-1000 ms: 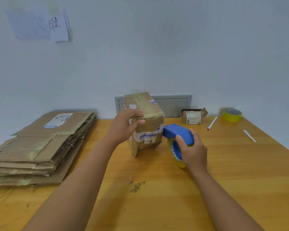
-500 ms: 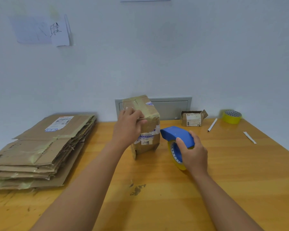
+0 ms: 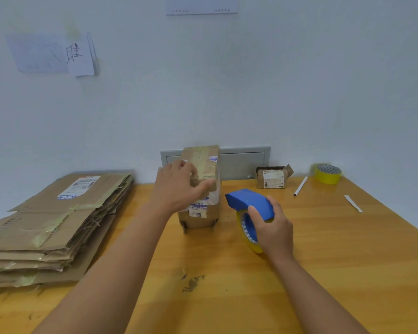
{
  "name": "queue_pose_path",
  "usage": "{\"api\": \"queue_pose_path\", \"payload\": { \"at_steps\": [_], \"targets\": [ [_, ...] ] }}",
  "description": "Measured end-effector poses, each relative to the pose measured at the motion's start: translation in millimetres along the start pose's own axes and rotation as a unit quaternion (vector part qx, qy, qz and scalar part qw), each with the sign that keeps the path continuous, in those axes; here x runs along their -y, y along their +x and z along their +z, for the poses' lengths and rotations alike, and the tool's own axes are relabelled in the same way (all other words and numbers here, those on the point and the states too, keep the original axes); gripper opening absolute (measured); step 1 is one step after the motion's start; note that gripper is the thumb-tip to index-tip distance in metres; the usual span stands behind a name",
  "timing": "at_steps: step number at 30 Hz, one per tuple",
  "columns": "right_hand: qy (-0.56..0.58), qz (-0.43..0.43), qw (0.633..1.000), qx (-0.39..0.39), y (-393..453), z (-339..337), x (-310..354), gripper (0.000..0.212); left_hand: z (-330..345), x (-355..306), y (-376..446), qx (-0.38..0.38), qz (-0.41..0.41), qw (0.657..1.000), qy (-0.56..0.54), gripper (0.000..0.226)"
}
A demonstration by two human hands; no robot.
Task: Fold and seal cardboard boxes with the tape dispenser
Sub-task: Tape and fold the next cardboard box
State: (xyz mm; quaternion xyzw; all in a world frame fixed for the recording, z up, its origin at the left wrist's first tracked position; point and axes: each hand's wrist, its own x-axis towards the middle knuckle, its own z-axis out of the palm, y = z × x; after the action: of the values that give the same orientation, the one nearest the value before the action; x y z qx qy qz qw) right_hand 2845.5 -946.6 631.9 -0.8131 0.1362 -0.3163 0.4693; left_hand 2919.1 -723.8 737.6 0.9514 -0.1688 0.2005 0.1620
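Observation:
A tall taped cardboard box [image 3: 204, 214] stands upright on the wooden table [image 3: 323, 256] near its middle. My left hand [image 3: 176, 186] grips the box's upper left side, thumb across its front. To its right, my right hand [image 3: 273, 227] holds the blue tape dispenser [image 3: 250, 201] with its yellow tape roll, the roll's lower edge near the tabletop. The dispenser's nose points at the box with a small gap between them.
A stack of flattened cardboard boxes [image 3: 56, 225] lies on the left of the table. At the back right are a small open box [image 3: 273, 177], a white stick [image 3: 300, 186], a yellow tape roll [image 3: 328, 174] and a white paper strip [image 3: 353, 203]. A grey wall panel [image 3: 241, 160] sits behind.
The box has turned and been set more upright, a little farther back. My left hand has shifted along its upper side. The right hand with the dispenser has barely moved.

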Motion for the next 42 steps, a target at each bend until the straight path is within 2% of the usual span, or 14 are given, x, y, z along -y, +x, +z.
{"api": "queue_pose_path", "payload": {
  "at_steps": [2,4,7,9,11,15,17,21,26,28,32,36,40,42],
  "targets": [
    [0.002,0.004,1.0,0.002,0.4,0.6,0.5,0.062,6.1,-14.9,2.7,-0.006,-0.014,0.995,0.102,0.083],
    [0.005,0.008,1.0,0.0,0.4,0.5,0.6,0.063,16.6,-25.2,4.2,-0.015,-0.001,0.986,0.163,0.08],
    [0.012,0.008,1.0,-0.011,-1.6,-0.5,-1.1,0.063,15.7,-18.9,4.2,0.002,-0.003,0.99,0.14,0.053],
    [0.016,0.01,1.0,-0.02,-3.2,-0.6,-2.2,0.063,7.2,-10.1,5.1,0.021,-0.02,0.994,0.11,0.047],
    [0.017,0.009,1.0,-0.022,-4.4,0.5,-1.9,0.063,2.2,-3.3,5.7,-0.005,-0.026,0.995,0.098,0.038],
    [0.015,0.009,1.0,-0.016,-2.4,1.4,-2.1,0.065,3.7,1.1,5.1,-0.003,-0.007,0.992,0.122,0.051],
    [0.026,0.016,0.999,-0.018,-0.7,-0.1,-2.4,0.064,0.6,7.1,4.2,0.001,-0.001,0.994,0.113,0.045],
    [0.06,0.034,0.997,-0.034,3.1,-3.7,-3.9,0.06,-6.3,19.8,2.1,0.008,-0.041,0.989,0.143,0.053],
    [0.055,0.034,0.997,-0.031,3.7,-2.7,-3.0,0.059,9.7,-10.1,-1.2,0.017,0.004,0.999,0.042,0.079],
    [0.042,0.024,0.998,-0.026,0.7,-0.6,-2.0,0.061,21.9,-19.7,-0.6,0.009,-0.021,0.999,0.049,0.087],
    [0.029,0.013,0.999,-0.022,-2.2,0.8,-2.3,0.063,31.2,-22.3,3.9,-0.083,-0.039,0.995,0.042,0.061],
    [0.035,0.027,0.999,-0.021,0.4,-1.4,-3.0,0.062,22.8,-12.6,1.3,-0.078,-0.004,0.997,-0.026,0.032],
    [0.037,0.027,0.999,-0.024,0.3,-2.1,-4.2,0.062,7.9,16.9,-11.7,-0.027,0.012,0.991,-0.128,0.04],
    [0.034,0.028,0.999,-0.024,-0.2,-1.2,-3.1,0.062,6.0,22.5,-16.2,-0.032,0.033,0.992,-0.114,0.043]
  ]
}}
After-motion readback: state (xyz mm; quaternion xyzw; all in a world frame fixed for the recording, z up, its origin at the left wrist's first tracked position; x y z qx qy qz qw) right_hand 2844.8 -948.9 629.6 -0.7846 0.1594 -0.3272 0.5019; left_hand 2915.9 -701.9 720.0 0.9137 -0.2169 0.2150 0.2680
